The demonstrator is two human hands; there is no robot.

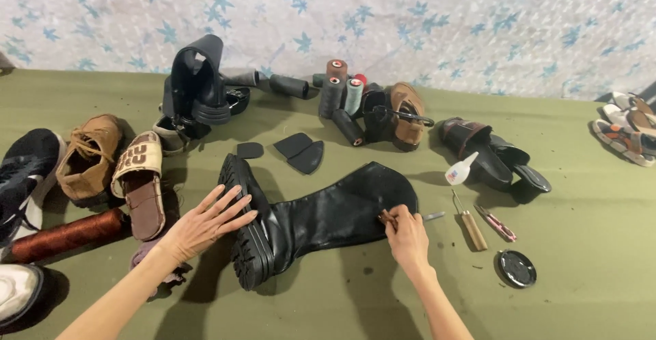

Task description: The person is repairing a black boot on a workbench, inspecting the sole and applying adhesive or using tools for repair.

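A tall black leather boot (321,213) lies on its side on the green cloth, its chunky sole toward the left. My left hand (205,222) rests flat with fingers spread on the sole and toe. My right hand (406,234) is at the top edge of the boot shaft, fingers pinched on a small brown tool (388,217) against the leather. A small metal piece (433,215) lies just right of that hand.
Left: a black sneaker (27,169), a brown shoe (89,155), a sandal (140,183), a copper thread spool (65,234). Behind: black boot parts (198,84), thread cones (342,94), leather pieces (301,152), black sandals (488,152). Right: a glue bottle (461,169), an awl (470,224), a lid (516,268).
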